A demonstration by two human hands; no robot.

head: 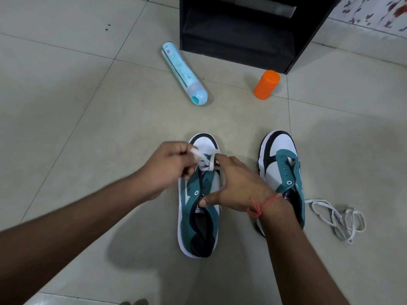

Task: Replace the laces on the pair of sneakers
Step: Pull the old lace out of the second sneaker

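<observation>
At the frame's centre, the left hand (167,170) is pinching the flat white lace (206,165) with curled fingers over the teal-and-white canvas sneaker (198,208); the right hand (237,186), fingers spread apart, is pressing this sneaker down.

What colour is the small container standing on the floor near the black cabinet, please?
The container is bright orange all over, seen in the head view.
</observation>
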